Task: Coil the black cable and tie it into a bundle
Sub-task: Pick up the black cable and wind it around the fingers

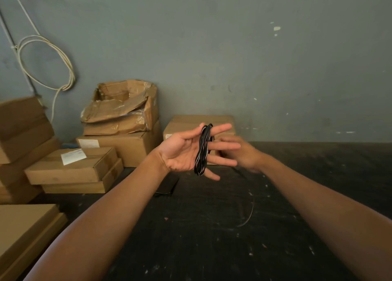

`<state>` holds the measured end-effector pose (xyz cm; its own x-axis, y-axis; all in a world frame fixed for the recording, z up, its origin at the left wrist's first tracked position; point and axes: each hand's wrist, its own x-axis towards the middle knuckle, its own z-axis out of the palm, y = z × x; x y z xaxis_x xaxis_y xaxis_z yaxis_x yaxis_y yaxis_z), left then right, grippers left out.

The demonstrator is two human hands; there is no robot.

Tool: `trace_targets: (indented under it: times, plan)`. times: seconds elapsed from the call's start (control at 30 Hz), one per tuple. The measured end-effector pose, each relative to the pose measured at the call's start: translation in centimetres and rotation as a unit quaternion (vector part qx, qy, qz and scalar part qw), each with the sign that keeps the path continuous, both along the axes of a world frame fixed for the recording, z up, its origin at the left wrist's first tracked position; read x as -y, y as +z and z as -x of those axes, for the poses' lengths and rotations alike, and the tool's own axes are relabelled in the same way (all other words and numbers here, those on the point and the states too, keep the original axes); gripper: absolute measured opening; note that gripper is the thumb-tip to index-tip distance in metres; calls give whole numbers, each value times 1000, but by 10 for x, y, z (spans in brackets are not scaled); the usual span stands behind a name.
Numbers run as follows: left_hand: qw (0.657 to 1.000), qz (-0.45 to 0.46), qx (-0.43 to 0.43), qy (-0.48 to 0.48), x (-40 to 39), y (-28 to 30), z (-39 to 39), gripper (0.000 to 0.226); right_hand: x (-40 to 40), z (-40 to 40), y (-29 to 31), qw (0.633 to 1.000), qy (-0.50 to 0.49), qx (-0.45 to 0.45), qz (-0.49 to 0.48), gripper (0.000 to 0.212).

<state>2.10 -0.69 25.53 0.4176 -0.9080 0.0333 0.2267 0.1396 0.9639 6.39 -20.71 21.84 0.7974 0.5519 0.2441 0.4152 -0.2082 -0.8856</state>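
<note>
The black cable (202,151) is wound in several loops around the four spread fingers of my left hand (184,151), which is held palm up above the dark floor. My right hand (241,153) sits just behind those fingertips, blurred, and partly hidden by them. A thin strand (249,212) trails down from there and curves over the floor; whether my right hand grips it is hidden.
Cardboard boxes (72,164) are stacked on the left and one box (186,123) stands behind my hands against the grey wall. A flat dark object (166,186) lies on the floor below my left wrist. A coil of pale rope (46,62) hangs on the wall.
</note>
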Motion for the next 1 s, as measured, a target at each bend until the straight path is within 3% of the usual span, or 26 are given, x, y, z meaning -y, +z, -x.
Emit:
trace_targets:
  times: [0.27, 0.4, 0.6, 0.8, 1.0]
  plan:
    - [1000, 19, -5, 25, -1, 4, -11, 57, -30, 30, -40, 970, 84, -194, -118, 29]
    - [998, 55, -21, 35, -6, 6, -16, 56, -27, 40, -48, 965, 99, -229, -81, 29]
    - [995, 63, -19, 78, -6, 10, -26, 54, -36, 61, -55, 962, 139, -233, -33, 34]
    - [979, 109, -54, 162, -12, 5, -38, 55, -39, 73, -35, 965, 170, -198, 33, 36]
    - [964, 101, -64, 236, -22, -5, -45, 55, -35, 76, -3, 968, 158, -168, 99, 31]
